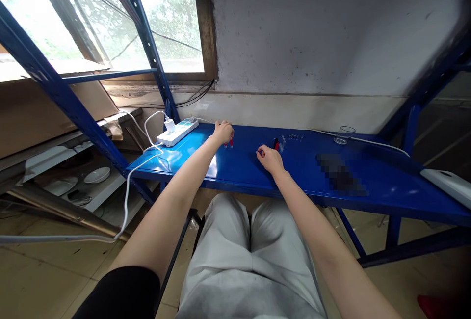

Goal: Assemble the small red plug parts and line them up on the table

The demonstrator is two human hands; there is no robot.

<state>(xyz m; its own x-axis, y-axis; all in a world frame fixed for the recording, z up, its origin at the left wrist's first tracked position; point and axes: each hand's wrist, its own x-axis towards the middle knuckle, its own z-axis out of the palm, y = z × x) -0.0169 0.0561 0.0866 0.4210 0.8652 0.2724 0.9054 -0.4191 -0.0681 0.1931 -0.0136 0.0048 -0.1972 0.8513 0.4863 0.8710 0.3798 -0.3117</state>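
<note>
Work is judged partly done: two red pieces (pixel 231 143) are set just beside the curled left hand (pixel 222 132), while clear parts (pixel 282 144) and tiny parts (pixel 295 137) are left loose beyond the pinched right hand (pixel 271 159); whether anything is held in either hand cannot be told.

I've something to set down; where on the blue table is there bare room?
A wide bare patch of table lies between the blurred dark item and the white object at right. A smaller one lies between the right hand and the red pieces by the left hand. It's crowded just beyond the right hand, around the clear pieces.
</note>
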